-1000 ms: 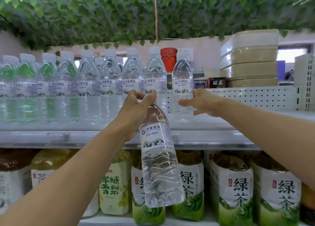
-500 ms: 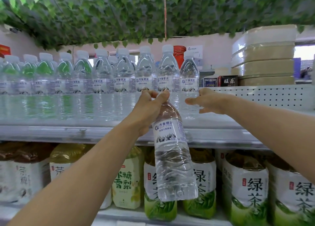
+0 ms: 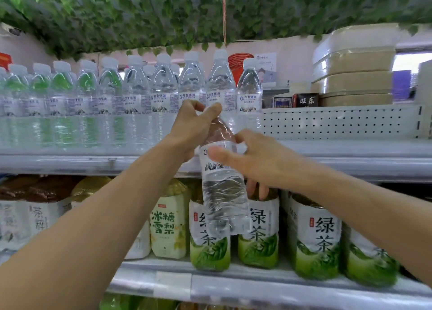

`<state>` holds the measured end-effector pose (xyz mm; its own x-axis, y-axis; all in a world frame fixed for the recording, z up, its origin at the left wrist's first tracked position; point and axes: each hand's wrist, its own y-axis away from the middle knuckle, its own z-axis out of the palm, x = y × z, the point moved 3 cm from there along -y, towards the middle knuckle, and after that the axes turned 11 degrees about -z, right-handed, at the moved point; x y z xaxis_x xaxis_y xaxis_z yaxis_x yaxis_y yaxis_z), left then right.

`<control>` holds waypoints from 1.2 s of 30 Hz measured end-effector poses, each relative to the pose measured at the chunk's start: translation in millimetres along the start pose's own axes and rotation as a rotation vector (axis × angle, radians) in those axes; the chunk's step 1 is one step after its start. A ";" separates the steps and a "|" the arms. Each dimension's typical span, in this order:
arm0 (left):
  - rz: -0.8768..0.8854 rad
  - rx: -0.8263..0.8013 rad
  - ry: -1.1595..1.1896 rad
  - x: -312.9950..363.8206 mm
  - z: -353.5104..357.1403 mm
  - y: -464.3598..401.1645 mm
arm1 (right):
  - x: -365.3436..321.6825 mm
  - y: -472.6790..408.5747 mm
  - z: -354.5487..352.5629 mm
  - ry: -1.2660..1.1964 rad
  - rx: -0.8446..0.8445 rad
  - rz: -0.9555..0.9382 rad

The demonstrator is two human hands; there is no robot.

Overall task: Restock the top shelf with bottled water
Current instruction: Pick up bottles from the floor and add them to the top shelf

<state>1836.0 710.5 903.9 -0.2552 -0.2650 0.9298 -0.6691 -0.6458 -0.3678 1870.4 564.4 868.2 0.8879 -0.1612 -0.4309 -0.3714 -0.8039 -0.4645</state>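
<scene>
On the top shelf (image 3: 327,162), a row of water bottles (image 3: 138,104) runs from the left edge to just right of centre, packed shoulder to shoulder; the last one in the row (image 3: 249,92) stands beside bare shelf floor that extends rightward in front of the perforated back panel (image 3: 339,122). Stacked trays (image 3: 355,64) and small boxes (image 3: 304,100) sit behind and above that panel. Hanging leaves (image 3: 210,12) close off the space overhead. In front of the shelf lip, a single water bottle (image 3: 222,192) hangs upright, its base level with the green tea bottles (image 3: 257,230) on the shelf below. The left hand (image 3: 191,127) pinches it at the neck, thumb and fingers closed round the cap area. The right hand (image 3: 257,162) is at the label band, thumb across the front and fingers curled behind the body; blur prevents confirming how firmly it bears on the plastic. A pear drink bottle (image 3: 167,223) stands left of the tea.
</scene>
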 end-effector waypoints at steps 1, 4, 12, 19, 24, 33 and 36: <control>0.010 0.007 0.014 3.4 1.3 2.2 | 2.2 2.5 8.3 0.002 -0.040 0.013; 0.068 0.007 0.035 14.3 6.6 8.7 | 13.8 2.3 12.8 -0.098 0.070 -0.012; 0.241 0.050 -0.103 66.1 4.4 -5.3 | 10.8 -14.5 -56.5 -0.302 0.420 -0.174; 0.593 0.185 -0.687 80.8 1.5 -39.5 | 51.8 -61.4 -87.4 -0.156 0.502 -0.078; 0.604 0.262 -1.131 74.4 7.8 -73.6 | 77.7 -83.3 -68.3 -0.135 0.448 -0.059; 0.551 0.201 -1.088 81.4 5.6 -93.6 | 87.2 -82.2 -62.8 0.010 0.341 0.042; 0.553 0.200 -1.043 81.3 5.8 -92.5 | 93.1 -80.8 -61.0 -0.021 0.396 0.075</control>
<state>1881.2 744.5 1013.4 0.2765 -0.9353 0.2211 -0.5034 -0.3369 -0.7957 1999.6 579.4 912.8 0.8503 -0.1961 -0.4884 -0.5142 -0.5068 -0.6919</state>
